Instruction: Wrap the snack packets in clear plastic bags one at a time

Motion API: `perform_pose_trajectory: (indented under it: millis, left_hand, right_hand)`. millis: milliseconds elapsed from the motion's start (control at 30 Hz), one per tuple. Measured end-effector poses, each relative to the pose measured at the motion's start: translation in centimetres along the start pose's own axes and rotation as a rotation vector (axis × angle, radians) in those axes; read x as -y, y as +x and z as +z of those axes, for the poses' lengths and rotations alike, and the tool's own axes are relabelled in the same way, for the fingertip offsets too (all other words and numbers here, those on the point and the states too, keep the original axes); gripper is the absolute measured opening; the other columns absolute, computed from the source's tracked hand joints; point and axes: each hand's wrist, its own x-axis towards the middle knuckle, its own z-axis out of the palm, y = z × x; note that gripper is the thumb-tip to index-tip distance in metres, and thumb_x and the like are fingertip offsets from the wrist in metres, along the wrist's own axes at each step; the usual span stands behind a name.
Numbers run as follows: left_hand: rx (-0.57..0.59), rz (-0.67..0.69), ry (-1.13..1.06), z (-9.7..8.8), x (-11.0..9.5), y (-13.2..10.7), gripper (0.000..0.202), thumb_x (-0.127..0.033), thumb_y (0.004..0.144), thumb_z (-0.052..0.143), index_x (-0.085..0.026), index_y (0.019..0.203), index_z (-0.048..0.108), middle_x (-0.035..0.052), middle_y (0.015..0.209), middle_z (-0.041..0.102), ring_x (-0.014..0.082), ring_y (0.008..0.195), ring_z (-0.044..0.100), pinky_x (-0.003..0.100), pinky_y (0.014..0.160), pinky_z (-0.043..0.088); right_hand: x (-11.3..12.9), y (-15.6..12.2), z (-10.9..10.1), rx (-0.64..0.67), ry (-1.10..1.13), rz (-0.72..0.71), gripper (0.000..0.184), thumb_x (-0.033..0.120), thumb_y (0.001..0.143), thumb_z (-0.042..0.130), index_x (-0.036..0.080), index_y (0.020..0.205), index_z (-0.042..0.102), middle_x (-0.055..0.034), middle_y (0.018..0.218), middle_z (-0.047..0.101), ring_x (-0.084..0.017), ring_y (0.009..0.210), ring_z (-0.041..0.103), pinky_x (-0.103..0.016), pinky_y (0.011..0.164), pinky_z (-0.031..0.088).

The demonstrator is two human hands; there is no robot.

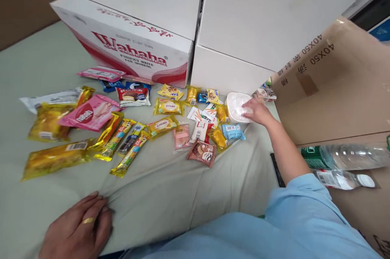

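Observation:
My right hand [257,111] is at the right edge of a white square plastic bowl [235,106], its fingers over the rim and closed on it; their undersides are hidden. Near the bowl lie a light blue snack packet [233,132], small yellow packets [219,138] and a brown round-biscuit packet [201,153]. My left hand [77,226], with a gold ring, rests on the green cloth [158,206], fingers curled together and nothing visible in them. Ahead of it are a long yellow packet [57,158], a pink wafer packet [91,113] and several slim yellow stick packs [129,154].
A white and red Wahaha carton [131,52] and a plain white box [225,70] stand along the back. At right, a brown carton [332,88] borders the cloth, with two plastic bottles [350,156] lying beside it. More packets [265,93] sit behind my right hand.

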Motion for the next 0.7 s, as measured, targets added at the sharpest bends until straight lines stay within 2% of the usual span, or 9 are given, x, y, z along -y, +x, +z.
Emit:
perform_pose_trajectory:
  millis: [33, 100, 267, 400, 467, 533, 600, 667, 700]
  left_hand:
    - [-0.018, 0.008, 0.006, 0.0, -0.2, 0.0, 0.012, -0.034, 0.082, 0.060, -0.041, 0.091, 0.063, -0.0022, 0.089, 0.077, 0.0341, 0.099, 0.075, 0.059, 0.089, 0.062]
    - [-0.060, 0.062, 0.035, -0.2, -0.7, 0.1, 0.010, -0.031, 0.086, 0.058, -0.036, 0.093, 0.063, 0.0021, 0.094, 0.077, 0.0344, 0.098, 0.075, 0.058, 0.086, 0.062]
    - [-0.126, 0.225, 0.164, -0.1, -1.0, 0.0, 0.012, -0.023, 0.090, 0.057, -0.021, 0.097, 0.065, 0.0137, 0.100, 0.076, 0.0349, 0.096, 0.075, 0.050, 0.080, 0.060]
    - [-0.153, 0.250, 0.181, 0.4, -0.6, -0.2, 0.012, -0.019, 0.090, 0.058, -0.018, 0.098, 0.067, 0.0154, 0.101, 0.075, 0.0348, 0.097, 0.073, 0.048, 0.083, 0.058]
    - [-0.174, 0.255, 0.147, 0.5, -0.5, -0.2, 0.013, -0.018, 0.089, 0.060, -0.018, 0.099, 0.068, 0.0152, 0.102, 0.074, 0.0342, 0.097, 0.072, 0.047, 0.084, 0.057]
    - [-0.247, 0.247, 0.095, 0.2, -0.7, -0.3, 0.013, -0.016, 0.087, 0.063, -0.018, 0.099, 0.069, 0.0147, 0.101, 0.073, 0.0341, 0.101, 0.071, 0.047, 0.088, 0.056]
    - [-0.358, 0.220, 0.043, -0.5, -1.7, -0.6, 0.014, -0.014, 0.086, 0.066, -0.019, 0.098, 0.069, 0.0137, 0.100, 0.071, 0.0351, 0.108, 0.069, 0.049, 0.093, 0.054]
    - [-0.415, 0.187, -0.041, -1.4, -3.8, -0.9, 0.015, -0.013, 0.086, 0.068, -0.021, 0.098, 0.069, 0.0114, 0.099, 0.070, 0.0340, 0.110, 0.067, 0.050, 0.096, 0.053]
    - [-0.382, 0.168, -0.129, -1.8, -5.2, -1.0, 0.017, -0.012, 0.087, 0.067, -0.022, 0.101, 0.068, 0.0099, 0.098, 0.070, 0.0309, 0.107, 0.067, 0.048, 0.094, 0.053]
  right_hand:
    - [0.9, -0.6, 0.1, 0.050, -0.065, 0.019, 0.028, 0.030, 0.083, 0.075, 0.022, 0.110, 0.079, -0.0112, 0.114, 0.070, -0.030, 0.109, 0.059, -0.040, 0.093, 0.050]
    - [2.2, -1.6, 0.0, 0.021, -0.138, 0.101, 0.023, 0.024, 0.084, 0.071, 0.020, 0.104, 0.081, -0.0132, 0.114, 0.069, -0.032, 0.113, 0.056, -0.043, 0.097, 0.048]
    - [3.5, -2.6, -2.0, -0.288, 0.088, 0.245, 0.011, 0.018, 0.079, 0.068, 0.019, 0.085, 0.078, -0.0119, 0.107, 0.069, -0.030, 0.109, 0.057, -0.048, 0.105, 0.043]
    - [5.0, -2.6, -4.2, -0.411, 0.269, 0.397, 0.008, 0.024, 0.071, 0.069, 0.018, 0.076, 0.070, -0.0052, 0.086, 0.066, -0.018, 0.074, 0.055, -0.038, 0.078, 0.050]
    - [6.9, -3.3, -5.1, -0.471, 0.400, 0.448, 0.014, 0.032, 0.070, 0.068, 0.019, 0.075, 0.065, -0.0004, 0.073, 0.060, -0.013, 0.061, 0.046, -0.030, 0.060, 0.044]
    - [10.0, -4.9, -5.3, -0.498, 0.683, 0.464, 0.019, 0.035, 0.067, 0.070, 0.020, 0.074, 0.061, 0.0026, 0.065, 0.054, -0.010, 0.055, 0.040, -0.025, 0.051, 0.035]
    - [14.5, -7.5, -4.4, -0.408, 1.051, 0.470, 0.022, 0.033, 0.059, 0.075, 0.021, 0.070, 0.061, 0.0041, 0.060, 0.052, -0.008, 0.051, 0.036, -0.023, 0.047, 0.027]
    - [20.0, -10.6, -2.1, -0.153, 1.210, 0.505, 0.023, 0.032, 0.057, 0.080, 0.020, 0.068, 0.062, 0.0060, 0.052, 0.047, -0.007, 0.045, 0.030, -0.023, 0.044, 0.021]
    - [22.8, -12.1, -0.7, -0.026, 1.246, 0.525, 0.024, 0.030, 0.057, 0.081, 0.020, 0.071, 0.064, 0.0076, 0.050, 0.044, -0.006, 0.043, 0.027, -0.023, 0.043, 0.019]
